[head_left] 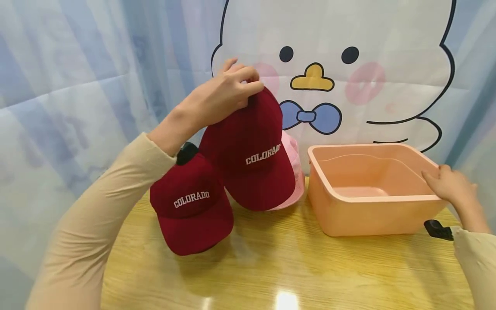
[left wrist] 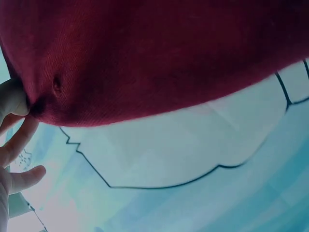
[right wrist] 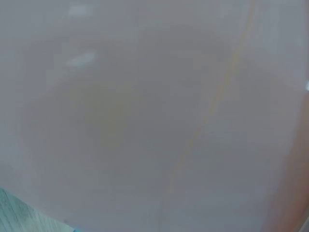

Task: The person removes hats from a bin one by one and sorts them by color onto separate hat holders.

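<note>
My left hand (head_left: 228, 88) pinches the crown of a dark red baseball cap (head_left: 248, 129) and holds it up, its brim downward and "COLORADO" in white on its front. In the left wrist view, finger and thumb bunch the red cloth (left wrist: 145, 58) close to an eyelet. A second dark red "COLORADO" cap (head_left: 193, 219) sits on the table to the left. Behind the raised cap a pink cap (head_left: 292, 172) shows in part. At the right, my right hand (head_left: 451, 185) grips the right rim of a peach plastic basin (head_left: 372, 217), thumb on the inner side.
Everything stands on a yellow wood-grain table (head_left: 263, 262). A pale curtain (head_left: 310, 26) with a cartoon figure and blue bow tie hangs right behind. The basin's smooth wall (right wrist: 145, 121) fills most of the right wrist view.
</note>
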`<state>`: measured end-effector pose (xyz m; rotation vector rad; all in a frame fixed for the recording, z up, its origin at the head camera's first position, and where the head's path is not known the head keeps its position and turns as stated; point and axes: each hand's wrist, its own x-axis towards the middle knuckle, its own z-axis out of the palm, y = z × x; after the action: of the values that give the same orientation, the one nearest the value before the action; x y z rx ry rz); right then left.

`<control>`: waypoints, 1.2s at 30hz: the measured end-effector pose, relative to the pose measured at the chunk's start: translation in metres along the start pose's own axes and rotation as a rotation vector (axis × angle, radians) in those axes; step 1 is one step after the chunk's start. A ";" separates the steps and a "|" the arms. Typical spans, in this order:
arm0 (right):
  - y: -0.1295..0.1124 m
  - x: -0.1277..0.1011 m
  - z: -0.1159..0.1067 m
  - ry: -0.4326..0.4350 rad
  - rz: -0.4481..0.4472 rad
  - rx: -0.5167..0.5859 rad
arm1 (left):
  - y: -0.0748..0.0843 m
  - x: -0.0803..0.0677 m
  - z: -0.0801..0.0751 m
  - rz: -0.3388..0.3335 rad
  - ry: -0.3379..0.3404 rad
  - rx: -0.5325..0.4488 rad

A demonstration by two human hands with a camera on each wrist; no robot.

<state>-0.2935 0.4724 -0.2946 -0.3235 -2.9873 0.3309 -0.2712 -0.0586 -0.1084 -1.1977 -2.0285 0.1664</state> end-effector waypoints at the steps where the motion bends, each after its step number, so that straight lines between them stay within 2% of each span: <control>1: 0.000 -0.001 0.000 0.001 0.000 -0.002 | -0.003 -0.007 -0.001 0.002 0.008 0.002; 7: 0.002 -0.005 0.001 0.007 0.001 -0.001 | -0.021 -0.042 -0.014 -0.025 0.057 0.012; 12: 0.004 -0.005 0.000 0.006 0.002 -0.009 | -0.038 -0.065 -0.028 -0.108 0.090 -0.033; 15: 0.004 -0.004 0.000 0.001 0.004 -0.008 | -0.045 -0.079 -0.031 -0.139 0.065 -0.046; 18: 0.003 -0.002 0.001 0.002 -0.008 -0.004 | -0.049 -0.093 -0.024 -0.130 0.023 -0.051; 21: 0.002 -0.002 0.003 0.004 -0.008 -0.003 | -0.048 -0.107 -0.012 -0.104 0.001 -0.087; 24: 0.001 -0.003 0.004 0.005 0.003 -0.004 | -0.042 -0.120 0.002 -0.079 -0.010 -0.127; 27: 0.000 -0.004 0.005 0.012 0.013 -0.004 | -0.033 -0.132 0.009 -0.061 -0.041 -0.122; 30: -0.001 -0.004 0.005 0.024 0.012 0.007 | -0.026 -0.141 0.012 -0.074 -0.055 -0.135; 36: 0.002 -0.004 0.005 0.028 0.000 0.028 | -0.024 -0.145 0.012 -0.152 -0.028 -0.266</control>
<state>-0.2903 0.4722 -0.2998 -0.3230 -2.9520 0.3646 -0.2570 -0.1841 -0.1842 -1.1976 -2.2070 -0.1671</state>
